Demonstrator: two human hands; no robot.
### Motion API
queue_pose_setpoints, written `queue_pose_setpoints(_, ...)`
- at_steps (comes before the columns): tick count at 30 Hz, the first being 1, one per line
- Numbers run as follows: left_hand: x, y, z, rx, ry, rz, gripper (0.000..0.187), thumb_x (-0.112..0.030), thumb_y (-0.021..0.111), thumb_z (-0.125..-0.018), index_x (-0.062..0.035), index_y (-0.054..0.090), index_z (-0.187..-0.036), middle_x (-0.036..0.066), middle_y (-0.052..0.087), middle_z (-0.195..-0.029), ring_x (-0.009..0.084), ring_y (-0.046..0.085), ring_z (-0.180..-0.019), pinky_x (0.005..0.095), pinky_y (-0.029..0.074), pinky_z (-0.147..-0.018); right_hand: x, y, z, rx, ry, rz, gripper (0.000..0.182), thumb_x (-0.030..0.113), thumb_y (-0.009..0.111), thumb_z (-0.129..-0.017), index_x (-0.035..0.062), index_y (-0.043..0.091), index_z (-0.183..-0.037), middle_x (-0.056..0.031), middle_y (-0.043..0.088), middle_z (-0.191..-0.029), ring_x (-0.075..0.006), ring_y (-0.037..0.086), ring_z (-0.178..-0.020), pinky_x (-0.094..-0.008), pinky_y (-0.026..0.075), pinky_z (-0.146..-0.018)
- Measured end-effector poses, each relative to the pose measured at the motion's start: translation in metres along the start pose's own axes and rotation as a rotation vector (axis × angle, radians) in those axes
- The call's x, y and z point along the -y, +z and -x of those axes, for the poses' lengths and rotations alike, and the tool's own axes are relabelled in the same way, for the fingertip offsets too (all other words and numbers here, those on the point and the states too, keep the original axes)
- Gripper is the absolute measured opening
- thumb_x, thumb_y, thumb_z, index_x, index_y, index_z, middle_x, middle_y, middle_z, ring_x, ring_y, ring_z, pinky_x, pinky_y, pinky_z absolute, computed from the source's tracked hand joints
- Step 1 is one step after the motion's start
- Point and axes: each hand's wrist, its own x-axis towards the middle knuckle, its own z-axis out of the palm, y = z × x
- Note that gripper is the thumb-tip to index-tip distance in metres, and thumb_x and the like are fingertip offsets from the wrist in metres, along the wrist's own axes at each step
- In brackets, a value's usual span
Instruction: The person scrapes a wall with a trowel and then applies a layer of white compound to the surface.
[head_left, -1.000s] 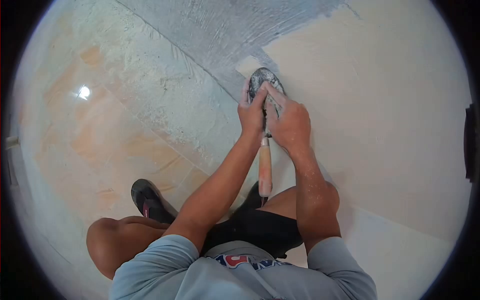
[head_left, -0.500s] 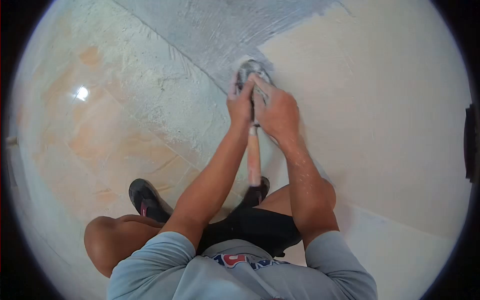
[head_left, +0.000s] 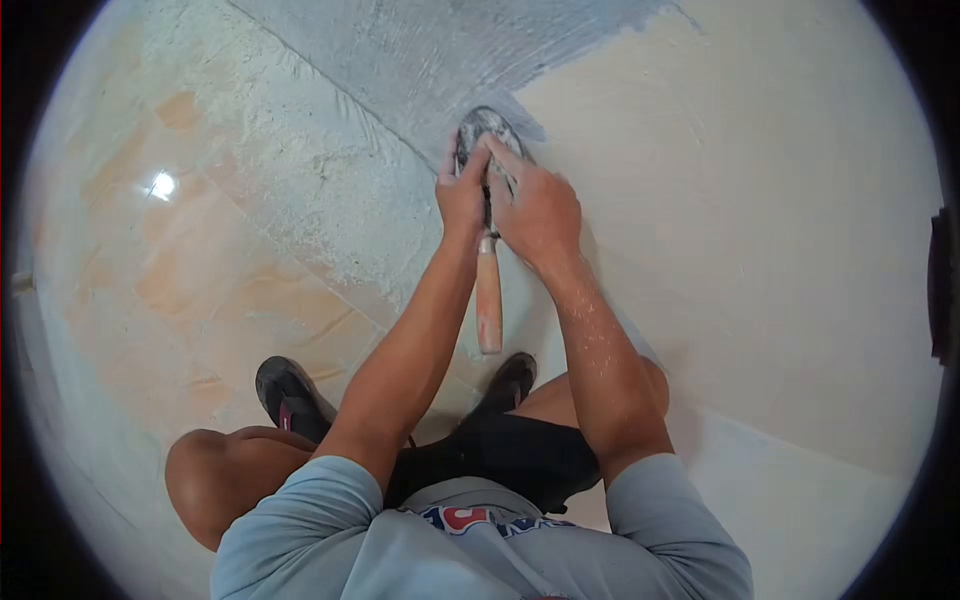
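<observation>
Both my hands hold a trowel [head_left: 489, 305] by its blade, with the wooden handle hanging loose towards my body. Its rounded metal blade is dark and smeared with whitish paste. My left hand [head_left: 461, 204] wraps the blade's left side, thumb on its face. On the right side, my right hand [head_left: 540, 205] is closed over the blade, its fingers reaching to the middle near my left thumb. The blade's tip lies over the grey part of the wall [head_left: 450, 60], near the cream coat [head_left: 740, 220]. My hands hide the blade's lower part and underside.
To the left is a tiled floor [head_left: 240, 290] with orange-toned marks. Whitish crumbs and dust [head_left: 320, 200] lie along the wall's foot. My shoes [head_left: 290, 400] stand on the floor below my hands. A dark object [head_left: 940, 288] shows at the far right edge.
Both hands and the trowel have shifted a little left and slightly up, away from my body. The grip on the blade stays the same.
</observation>
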Motion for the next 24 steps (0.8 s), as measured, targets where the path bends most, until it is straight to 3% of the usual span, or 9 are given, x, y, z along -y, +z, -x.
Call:
queue_pose_setpoints(2, 0.003, -0.005, 0.011, 0.004, -0.037, -0.21, 0.067, -0.017, 0.069, -0.097, -0.0089, 0.041, -0.158, 0.011, 0.067, -0.117, 0.0152, 0.065, -0.095, 0.0286, 0.054, -0.079, -0.012, 0.001, 0.011, -0.064, -0.035, 0.013, 0.042, 0.027, 0.058, -0.096, 0.024, 0.066, -0.137, -0.0208, 0.072, -0.103, -0.0453, 0.068, -0.092, -0.0519, 0.055, -0.083)
queue_pose_setpoints(3, 0.006, 0.002, 0.024, -0.007, -0.048, -0.179, 0.067, -0.016, 0.072, -0.095, -0.0012, 0.044, -0.154, 0.012, 0.066, -0.123, 0.0149, 0.063, -0.103, 0.0277, 0.052, -0.088, -0.017, -0.001, 0.018, -0.069, -0.019, 0.043, 0.04, 0.028, 0.057, -0.097, 0.0252, 0.066, -0.136, -0.0207, 0.073, -0.093, -0.0455, 0.069, -0.085, -0.0549, 0.055, -0.078)
queue_pose_setpoints(8, 0.012, 0.01, 0.033, -0.008, -0.023, -0.132, 0.066, -0.015, 0.072, -0.095, 0.0015, 0.044, -0.152, 0.012, 0.066, -0.125, 0.0174, 0.063, -0.105, 0.0283, 0.052, -0.09, -0.014, -0.01, 0.02, -0.08, -0.018, 0.086, 0.039, 0.027, 0.055, -0.098, 0.0253, 0.068, -0.135, -0.0186, 0.074, -0.093, -0.0443, 0.069, -0.081, -0.0536, 0.056, -0.077)
queue_pose_setpoints(10, 0.007, 0.008, 0.015, -0.01, -0.043, 0.02, 0.066, -0.013, 0.072, -0.095, 0.0003, 0.043, -0.153, 0.014, 0.067, -0.123, 0.0175, 0.065, -0.101, 0.0282, 0.054, -0.088, -0.007, -0.004, 0.008, -0.039, 0.007, 0.029, 0.043, 0.027, 0.061, -0.095, 0.0256, 0.066, -0.138, -0.023, 0.072, -0.108, -0.0453, 0.068, -0.097, -0.05, 0.055, -0.087)
queue_pose_setpoints(14, 0.0, 0.008, 0.023, 0.019, -0.011, -0.043, 0.066, -0.012, 0.072, -0.096, -0.0007, 0.043, -0.154, 0.013, 0.068, -0.123, 0.0164, 0.066, -0.099, 0.0284, 0.054, -0.086, -0.003, -0.008, 0.014, 0.016, 0.074, 0.044, 0.044, 0.027, 0.061, -0.095, 0.0263, 0.065, -0.138, -0.0232, 0.072, -0.109, -0.0455, 0.068, -0.098, -0.0498, 0.055, -0.088)
queue_pose_setpoints(15, 0.004, 0.009, 0.03, -0.011, -0.04, -0.118, 0.067, -0.012, 0.073, -0.095, -0.001, 0.044, -0.154, 0.012, 0.068, -0.121, 0.0155, 0.065, -0.1, 0.0281, 0.054, -0.087, -0.014, -0.002, 0.021, -0.104, -0.037, 0.076, 0.041, 0.028, 0.056, -0.098, 0.026, 0.066, -0.138, -0.0192, 0.074, -0.091, -0.044, 0.069, -0.08, -0.0531, 0.055, -0.075)
queue_pose_setpoints(17, 0.015, 0.018, 0.044, -0.063, -0.07, -0.043, 0.067, -0.014, 0.074, -0.094, -0.0001, 0.045, -0.152, 0.012, 0.068, -0.12, 0.0144, 0.064, -0.1, 0.0278, 0.053, -0.087, -0.025, -0.005, 0.029, -0.168, -0.091, 0.038, 0.042, 0.028, 0.057, -0.097, 0.0255, 0.066, -0.137, -0.0209, 0.073, -0.09, -0.0447, 0.069, -0.079, -0.0531, 0.055, -0.073)
queue_pose_setpoints(21, 0.013, 0.013, 0.026, -0.009, -0.005, -0.003, 0.068, -0.013, 0.074, -0.094, 0.0004, 0.043, -0.153, 0.012, 0.068, -0.119, 0.0153, 0.064, -0.1, 0.0275, 0.054, -0.085, -0.016, -0.006, 0.017, -0.096, -0.05, 0.036, 0.041, 0.029, 0.057, -0.097, 0.0255, 0.067, -0.137, -0.0205, 0.074, -0.094, -0.0454, 0.069, -0.082, -0.0536, 0.055, -0.077)
queue_pose_setpoints(24, 0.002, 0.009, 0.012, -0.02, -0.016, 0.06, 0.066, -0.011, 0.072, -0.094, -0.0001, 0.044, -0.153, 0.011, 0.068, -0.118, 0.0155, 0.064, -0.098, 0.0273, 0.053, -0.083, -0.004, -0.003, 0.005, -0.043, -0.005, 0.0, 0.043, 0.025, 0.061, -0.095, 0.0251, 0.066, -0.137, -0.0209, 0.071, -0.113, -0.0451, 0.067, -0.101, -0.048, 0.055, -0.089)
